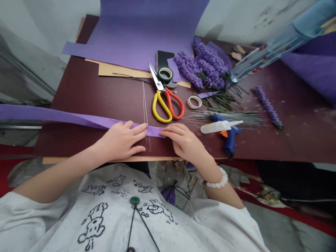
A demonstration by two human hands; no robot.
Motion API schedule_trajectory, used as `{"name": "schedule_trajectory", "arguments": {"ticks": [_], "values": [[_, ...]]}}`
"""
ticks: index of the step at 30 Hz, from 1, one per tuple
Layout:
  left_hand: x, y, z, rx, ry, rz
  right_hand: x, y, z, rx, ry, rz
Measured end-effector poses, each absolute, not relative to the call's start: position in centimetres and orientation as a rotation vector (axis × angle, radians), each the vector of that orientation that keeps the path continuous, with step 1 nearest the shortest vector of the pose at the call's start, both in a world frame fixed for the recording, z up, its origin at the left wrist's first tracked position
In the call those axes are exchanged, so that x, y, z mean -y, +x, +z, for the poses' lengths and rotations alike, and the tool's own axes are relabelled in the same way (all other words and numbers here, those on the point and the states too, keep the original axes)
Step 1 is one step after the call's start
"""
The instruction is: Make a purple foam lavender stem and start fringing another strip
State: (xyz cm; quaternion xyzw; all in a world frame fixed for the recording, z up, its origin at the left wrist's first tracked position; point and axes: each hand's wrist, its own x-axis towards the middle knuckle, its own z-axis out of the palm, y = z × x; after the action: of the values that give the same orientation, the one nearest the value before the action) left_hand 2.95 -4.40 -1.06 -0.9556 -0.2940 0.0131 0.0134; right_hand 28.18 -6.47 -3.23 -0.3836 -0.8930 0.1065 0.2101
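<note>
Head view: across our counter (110,98) runs the purple strip (65,118); our left hand (119,140), fingers apart, lies flat on it, likely for steadiness; our right hand (185,140) pinches its end near two thin wires (144,99) crossing it.

1. A craft workspace; whether home or workshop, I cannot tell.
2. Tools on the table (105,91): scissors (159,85), glue gun (229,140), tape (165,81).
3. Materials there: a purple sheet (147,33), a strip (155,131), thin wires (252,119).
4. Artificial-looking flowers (210,68), bunched.
5. A marked wall (236,19) just behind the table.
</note>
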Motion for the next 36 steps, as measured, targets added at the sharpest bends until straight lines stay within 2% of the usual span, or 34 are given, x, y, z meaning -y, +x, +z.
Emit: {"name": "schedule_trajectory", "arguments": {"ticks": [6, 17, 25, 36], "values": [[4.9, 3.1, -1.1, 0.949, -2.970, 0.046, 6.8, 27.9, -3.0, 2.556, -1.043, 0.064], [5.7, 3.9, -1.4, 0.996, -2.923, 0.009, 7.7, 27.7, -3.4, 2.505, -1.148, 0.060], [5.5, 4.5, -1.4, 0.971, -3.003, -0.046, 7.7, 27.7, -3.0, 2.387, -1.145, 0.211], [6.6, 4.1, -1.3, 1.070, -2.890, -0.114, 8.9, 26.5, -2.8, 2.487, -1.265, -0.078]]}}
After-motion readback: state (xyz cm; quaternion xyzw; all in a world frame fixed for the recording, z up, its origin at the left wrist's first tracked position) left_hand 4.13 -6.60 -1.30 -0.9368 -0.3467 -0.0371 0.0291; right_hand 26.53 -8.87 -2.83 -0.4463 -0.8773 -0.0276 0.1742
